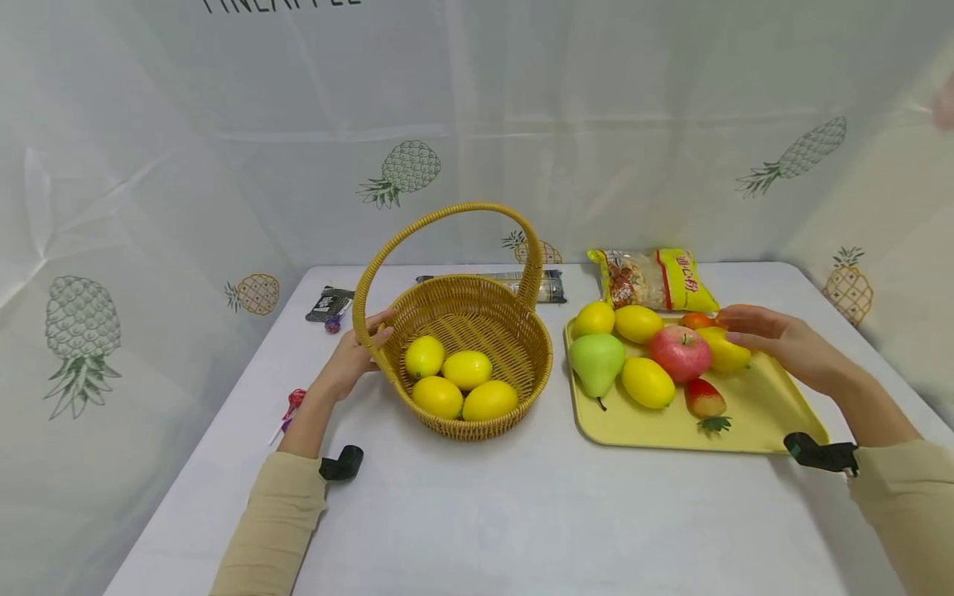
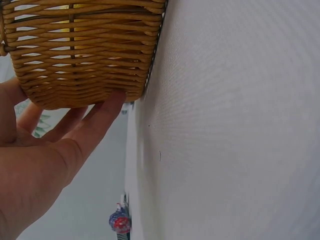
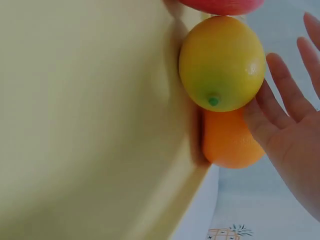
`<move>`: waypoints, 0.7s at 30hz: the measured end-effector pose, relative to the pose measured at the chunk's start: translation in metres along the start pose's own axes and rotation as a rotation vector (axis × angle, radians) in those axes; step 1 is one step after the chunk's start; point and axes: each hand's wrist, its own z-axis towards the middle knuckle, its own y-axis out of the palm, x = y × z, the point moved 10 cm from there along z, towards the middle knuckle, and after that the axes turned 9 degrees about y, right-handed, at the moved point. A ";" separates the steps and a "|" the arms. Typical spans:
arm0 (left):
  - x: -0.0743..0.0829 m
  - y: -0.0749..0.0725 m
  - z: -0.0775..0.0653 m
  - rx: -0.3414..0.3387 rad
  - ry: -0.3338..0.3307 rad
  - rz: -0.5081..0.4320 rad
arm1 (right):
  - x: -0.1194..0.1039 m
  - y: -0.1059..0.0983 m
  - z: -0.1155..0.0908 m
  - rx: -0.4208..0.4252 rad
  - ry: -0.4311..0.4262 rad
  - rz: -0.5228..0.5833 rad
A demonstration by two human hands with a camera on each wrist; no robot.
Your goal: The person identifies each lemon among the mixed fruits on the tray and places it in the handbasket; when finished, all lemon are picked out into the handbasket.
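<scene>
Your lemon (image 1: 726,353) lies on the tray (image 1: 763,406), at the fingertips of your right grip (image 1: 797,352). That grip is spread: the fingers reach out loosely above and behind the lemon, and the thumb comes over its right side. You cannot tell how firmly they touch it. The orange (image 3: 231,140) sits just beside the lemon on its far side, the apple (image 1: 680,354) on its left.

Your left grip (image 1: 356,356) is spread too, its fingers stretched against the outer wall of the basket (image 1: 477,324), on the left below the tall handle (image 1: 447,213).

You have bare tray to the right of the lemon and on the side nearer you, out to the low raised edge. A strip of bench (image 1: 559,513) divides basket from tray. Inside the basket, woven floor shows behind the four lemons (image 1: 467,370), which cluster toward the near left; the handle arches across above the rim. The far edge of the tray lies near the snack bag (image 1: 659,281).

The lemon is smooth, yellow and oval, shading to green around a small green nub at one end. More lemons (image 1: 647,382) lie left of the apple, along with a green pear (image 1: 596,362); a strawberry (image 1: 705,399) with green leaves sits in front.
</scene>
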 end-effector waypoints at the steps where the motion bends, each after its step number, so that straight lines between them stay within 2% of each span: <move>1: 0.000 0.000 0.000 0.001 -0.001 0.001 | -0.001 0.000 -0.001 0.007 -0.009 -0.012; 8: -0.001 -0.001 -0.001 0.001 0.009 0.012 | -0.006 0.000 -0.007 0.087 -0.081 -0.092; 11: -0.001 -0.002 -0.002 0.006 0.008 0.017 | -0.010 0.004 -0.007 0.092 -0.086 -0.130; 17: 0.000 -0.001 -0.002 0.006 0.001 0.013 | -0.008 0.016 -0.009 0.080 -0.032 -0.188; 21: 0.000 0.000 -0.002 0.000 0.002 0.009 | 0.001 0.022 -0.012 0.057 0.015 -0.165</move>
